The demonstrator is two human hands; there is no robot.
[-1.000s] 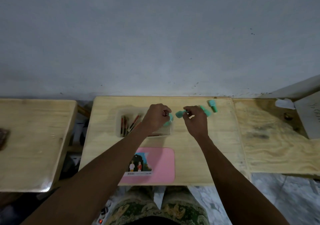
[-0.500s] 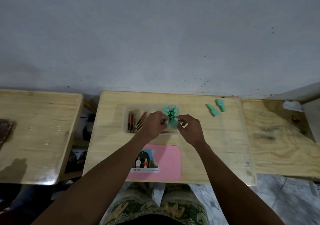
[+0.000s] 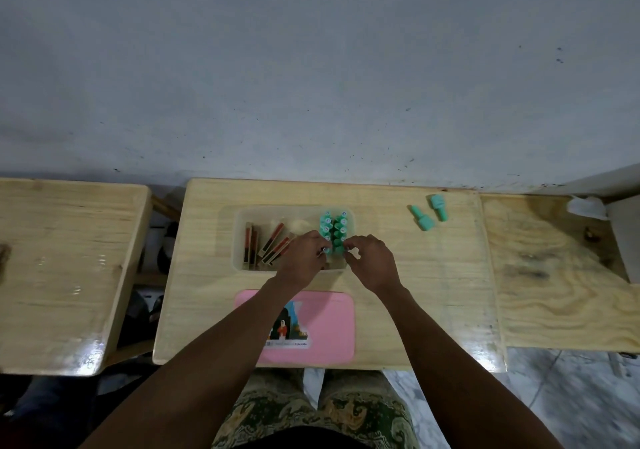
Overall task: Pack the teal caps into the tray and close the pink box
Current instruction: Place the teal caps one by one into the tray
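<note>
A clear plastic tray (image 3: 242, 216) sits at the back of the middle table. Two rows of upright teal caps (image 3: 333, 230) fill its right end. My left hand (image 3: 304, 258) pinches the nearest teal cap of the left row. My right hand (image 3: 372, 261) pinches the nearest cap of the right row, and the two hands' fingertips almost meet. Two loose teal caps (image 3: 431, 211) lie on the table to the right of the tray. The pink box lid (image 3: 329, 327) lies flat at the table's near edge, partly under my left forearm.
Red and brown sticks (image 3: 266, 244) lean in the tray's left half. A second wooden table (image 3: 62, 258) stands to the left across a gap. A plywood board (image 3: 554, 275) adjoins on the right, with a white scrap (image 3: 587, 206) at its back. A grey wall rises just behind.
Both hands moved from above the table right of the tray down onto the near end of the cap rows, bringing teal caps. Fewer loose caps lie at the right.
</note>
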